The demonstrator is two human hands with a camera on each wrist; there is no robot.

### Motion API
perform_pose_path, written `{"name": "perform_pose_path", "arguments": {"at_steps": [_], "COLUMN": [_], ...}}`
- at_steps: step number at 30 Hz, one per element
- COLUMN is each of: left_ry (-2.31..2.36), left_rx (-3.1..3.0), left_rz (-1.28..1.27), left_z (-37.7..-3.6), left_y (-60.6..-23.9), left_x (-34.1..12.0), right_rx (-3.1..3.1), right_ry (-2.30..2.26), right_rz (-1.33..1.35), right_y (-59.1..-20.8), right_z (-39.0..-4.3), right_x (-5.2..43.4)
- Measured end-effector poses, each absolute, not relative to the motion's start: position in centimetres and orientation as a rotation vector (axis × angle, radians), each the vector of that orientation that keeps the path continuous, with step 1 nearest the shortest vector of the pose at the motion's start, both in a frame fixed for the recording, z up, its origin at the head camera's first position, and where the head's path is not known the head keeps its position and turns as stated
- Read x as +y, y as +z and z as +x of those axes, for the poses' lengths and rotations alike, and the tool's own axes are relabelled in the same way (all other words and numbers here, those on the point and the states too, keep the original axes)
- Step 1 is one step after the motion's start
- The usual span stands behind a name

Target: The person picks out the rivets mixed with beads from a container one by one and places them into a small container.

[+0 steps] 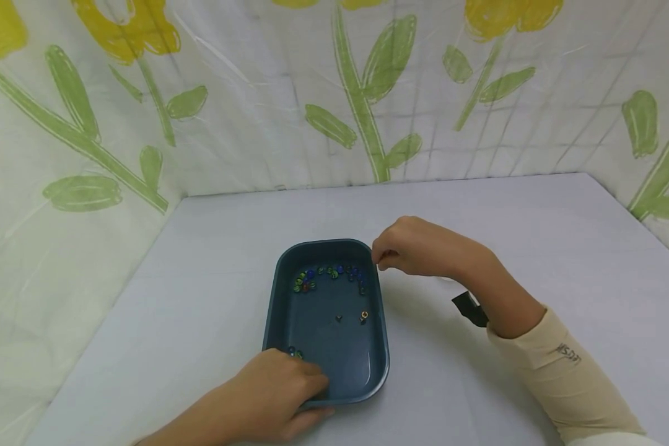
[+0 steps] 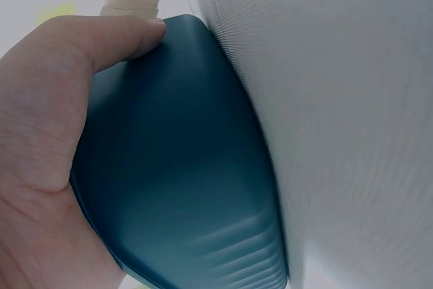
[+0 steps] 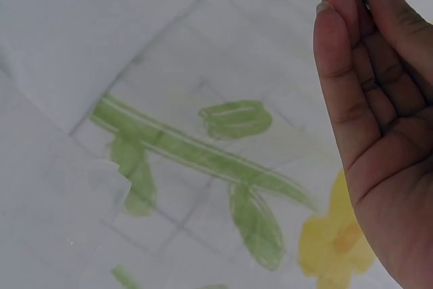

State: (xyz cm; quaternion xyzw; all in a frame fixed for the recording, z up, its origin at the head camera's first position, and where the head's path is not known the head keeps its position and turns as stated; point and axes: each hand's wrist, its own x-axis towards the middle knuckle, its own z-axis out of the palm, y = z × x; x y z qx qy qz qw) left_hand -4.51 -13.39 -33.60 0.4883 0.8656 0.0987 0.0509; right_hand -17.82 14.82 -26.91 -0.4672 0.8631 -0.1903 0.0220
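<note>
Blue tray (image 1: pixel 283 291) sits mid-table on the pale tabletop (image 1: pixel 535 248), long side running away from me. Left hand (image 1: pixel 273 396) grips its near left corner — thumb outside, fingers over the rim; the left wrist view shows the thumb lying along the tray's smooth outer wall. Right hand (image 1: pixel 418 248) hovers just past the far right corner, fingertips (image 3: pixel 338 5) bunched together as if pinching something small. I cannot tell from any view whether a marble is in there.

Marbles (image 1: pixel 329 275) — small, glossy, blue and green with one reddish — lie in an arc along the tray's far end. Two stray ones (image 1: pixel 351 318) sit mid-floor; a couple more (image 1: pixel 294 352) rest right by the left fingers.

Risks as I judge them: the tray looks like hard, slick plastic with rounded corners and a shallow wall. Any tilt from the left hand would send the round marbles rolling, possibly over the rim. If the right pinch holds one, its place beside the rim rather than over the floor means a drop could land on the table and run off.

Backdrop is a crinkled plastic sheet (image 1: pixel 368 93) printed with yellow flowers.
</note>
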Motion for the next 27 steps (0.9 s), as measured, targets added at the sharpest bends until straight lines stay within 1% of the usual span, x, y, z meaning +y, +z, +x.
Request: {"name": "perform_pose_path", "arguments": {"at_steps": [7, 27], "left_ry": [0.303, 0.317], "left_rx": [2.622, 2.643], "left_rz": [1.461, 1.507], "left_z": [-4.5, -4.5], "left_y": [-33.6, -33.7], "left_x": [-13.4, -13.4], "right_rx": [2.682, 2.721], "right_ry": [-0.598, -0.581], "right_rz": [-1.383, -1.242], "right_y": [-26.6, -25.8], "right_z": [-17.8, -18.3], "right_x": [15.3, 17.2]}}
